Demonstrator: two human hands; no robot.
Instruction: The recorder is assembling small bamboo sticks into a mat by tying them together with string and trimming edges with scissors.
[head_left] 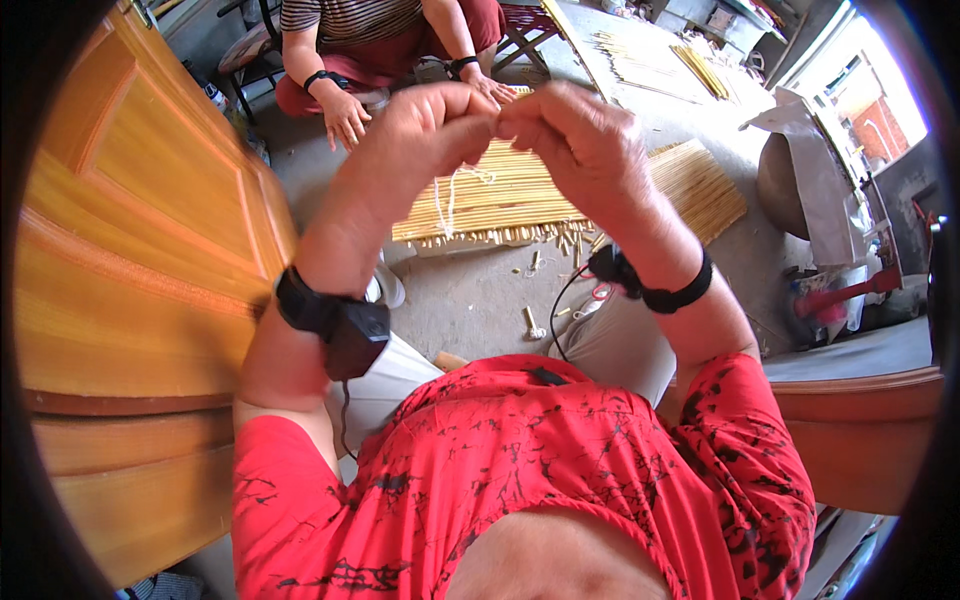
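My left hand [425, 130] and my right hand [585, 130] are raised in front of me, their fingertips meeting. The fingers of both are closed in a pinch, and whatever may be between them is too small or hidden to make out. Beneath and beyond them lies a mat of yellow slender sticks [520, 205], set side by side, with uneven ends along its near edge. A white string [448, 205] runs over the mat's left part and trails off its near edge. My hands partly cover the mat's far side.
A co-worker [385, 45] squats across the mat, hands low near its far side. Another stick mat [700, 185] lies to the right, with loose sticks [700, 70] farther back. Cut stick ends [530, 320] litter the floor. A wooden door [150, 230] stands close on my left.
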